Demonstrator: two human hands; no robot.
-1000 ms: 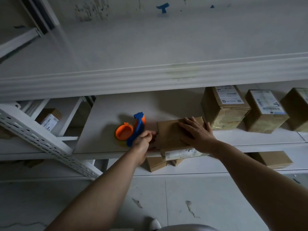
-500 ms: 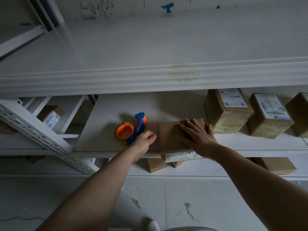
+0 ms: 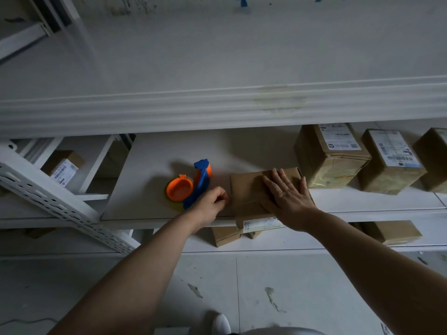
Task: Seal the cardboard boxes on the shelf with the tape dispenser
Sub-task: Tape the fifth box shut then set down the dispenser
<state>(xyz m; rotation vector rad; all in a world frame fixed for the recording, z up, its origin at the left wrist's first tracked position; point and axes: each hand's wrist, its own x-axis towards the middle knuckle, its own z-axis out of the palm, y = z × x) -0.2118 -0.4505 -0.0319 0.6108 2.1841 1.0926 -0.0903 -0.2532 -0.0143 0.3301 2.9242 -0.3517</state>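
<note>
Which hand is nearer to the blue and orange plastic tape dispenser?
Left. The left hand is curled right beside the tape dispenser; the right hand lies flat on the brown cardboard box, farther right.

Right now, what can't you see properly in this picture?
Head view only.
The tape dispenser handle end: covered by the left hand, so grip unclear.
The front box top seam: the right hand lies flat over it.
The shipping labels: too small and dim to read.
The far-right box: cut off by the picture edge.
</note>
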